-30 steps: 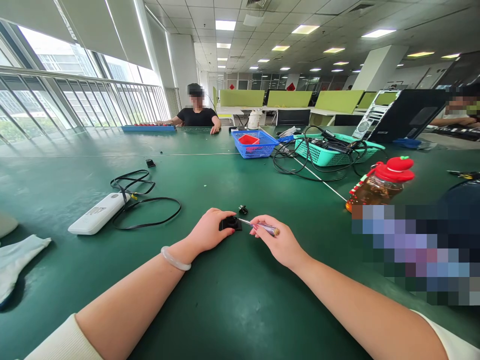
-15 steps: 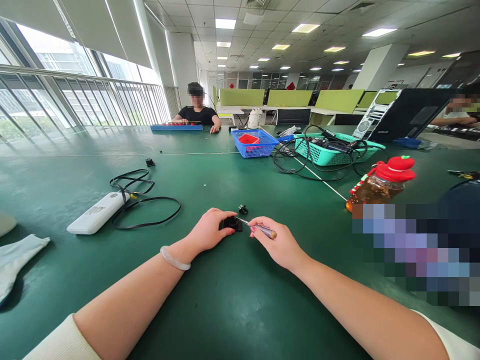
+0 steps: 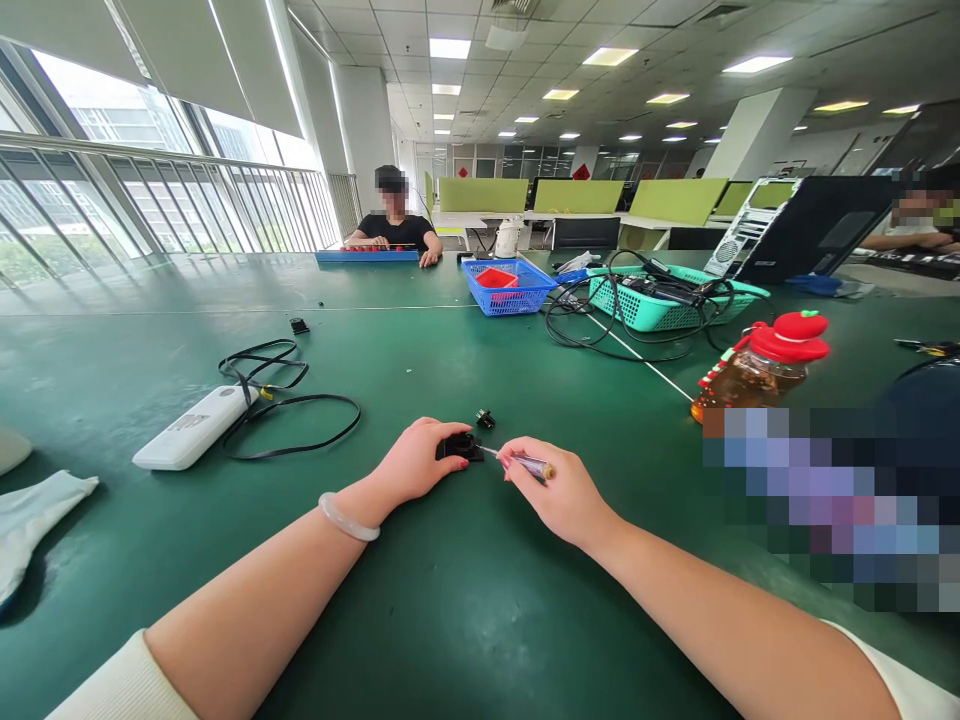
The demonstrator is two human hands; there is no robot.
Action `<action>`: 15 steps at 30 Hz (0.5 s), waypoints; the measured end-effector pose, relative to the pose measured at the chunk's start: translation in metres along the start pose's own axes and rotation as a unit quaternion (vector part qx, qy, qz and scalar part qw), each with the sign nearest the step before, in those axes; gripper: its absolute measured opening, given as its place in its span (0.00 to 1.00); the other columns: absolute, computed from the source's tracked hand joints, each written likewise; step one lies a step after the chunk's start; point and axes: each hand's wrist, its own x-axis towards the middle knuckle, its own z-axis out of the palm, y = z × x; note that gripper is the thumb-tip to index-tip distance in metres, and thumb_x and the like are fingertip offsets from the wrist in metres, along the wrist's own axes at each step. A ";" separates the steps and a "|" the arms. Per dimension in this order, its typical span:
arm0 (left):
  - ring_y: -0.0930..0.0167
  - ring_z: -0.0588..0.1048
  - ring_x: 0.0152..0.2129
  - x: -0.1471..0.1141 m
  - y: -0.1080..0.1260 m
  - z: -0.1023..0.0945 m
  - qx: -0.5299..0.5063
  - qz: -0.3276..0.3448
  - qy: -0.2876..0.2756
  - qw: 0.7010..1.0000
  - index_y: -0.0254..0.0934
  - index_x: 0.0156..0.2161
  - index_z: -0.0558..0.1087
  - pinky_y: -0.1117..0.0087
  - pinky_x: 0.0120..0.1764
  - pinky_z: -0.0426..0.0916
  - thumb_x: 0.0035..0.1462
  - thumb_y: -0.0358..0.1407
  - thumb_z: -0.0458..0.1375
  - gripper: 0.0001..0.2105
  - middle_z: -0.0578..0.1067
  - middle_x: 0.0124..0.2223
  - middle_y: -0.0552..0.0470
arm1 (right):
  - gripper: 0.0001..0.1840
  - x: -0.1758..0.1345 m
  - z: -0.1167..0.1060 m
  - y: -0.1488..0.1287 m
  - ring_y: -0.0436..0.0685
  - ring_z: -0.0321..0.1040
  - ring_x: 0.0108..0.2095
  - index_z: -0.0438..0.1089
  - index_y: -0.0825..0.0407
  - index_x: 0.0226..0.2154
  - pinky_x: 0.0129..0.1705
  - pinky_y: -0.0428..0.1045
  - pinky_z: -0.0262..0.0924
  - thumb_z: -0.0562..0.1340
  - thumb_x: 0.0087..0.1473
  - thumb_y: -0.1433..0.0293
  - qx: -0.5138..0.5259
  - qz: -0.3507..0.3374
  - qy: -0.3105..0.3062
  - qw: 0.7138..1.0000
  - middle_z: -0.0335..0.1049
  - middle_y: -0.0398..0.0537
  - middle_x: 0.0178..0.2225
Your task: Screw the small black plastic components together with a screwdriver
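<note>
On the green table [image 3: 420, 620], a small black part [image 3: 466, 448] lies flat, partly covered by my fingers. My left hand [image 3: 418, 460] grips it from the left, thumb on the near side and fingers on the far side. A screwdriver [image 3: 534, 466] with a light purple handle is pinched in my right hand [image 3: 559, 490]. Its thin metal shaft points left, with the tip at the part's right edge; whether it touches cannot be made out. Just beyond the part sits a small black piece with metal prongs [image 3: 485, 419].
To the left lie a white power bank [image 3: 187, 430] with a black cable [image 3: 330, 399] and a pale cloth [image 3: 37, 520]. A blue basket [image 3: 517, 297], a green basket [image 3: 645, 318] and a red-lidded bottle [image 3: 765, 375] stand beyond. Across the table sits a person [image 3: 394, 230].
The screwdriver tip has shifted slightly down at the black part's right edge. My left hand keeps its hold. Across the table, the blue tray has slid a little to the right.
</note>
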 end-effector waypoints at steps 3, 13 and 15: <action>0.61 0.72 0.47 -0.001 0.000 -0.001 0.003 0.002 0.004 1.000 0.44 0.56 0.72 0.61 0.51 0.68 0.54 0.40 0.63 0.22 0.78 0.46 0.49 | 0.13 -0.002 0.001 -0.001 0.55 0.67 0.32 0.70 0.48 0.31 0.35 0.48 0.59 0.54 0.60 0.62 -0.033 -0.034 0.025 0.999 0.72 0.43 0.28; 0.62 0.74 0.43 -0.001 0.002 -0.002 0.011 0.013 -0.017 1.000 0.45 0.56 0.72 0.63 0.48 0.69 0.54 0.39 0.64 0.23 0.78 0.43 0.49 | 0.08 -0.006 0.001 -0.006 0.54 0.66 0.32 0.68 0.47 0.30 0.42 0.51 0.60 0.55 0.57 0.73 -0.054 -0.182 -0.001 0.982 0.72 0.41 0.27; 0.63 0.74 0.43 -0.002 0.003 -0.002 -0.001 0.030 -0.035 0.999 0.47 0.56 0.72 0.64 0.47 0.69 0.53 0.40 0.65 0.24 0.78 0.43 0.49 | 0.07 -0.006 0.003 -0.007 0.54 0.66 0.32 0.68 0.47 0.31 0.42 0.51 0.60 0.56 0.56 0.73 -0.055 -0.191 -0.018 0.980 0.73 0.42 0.28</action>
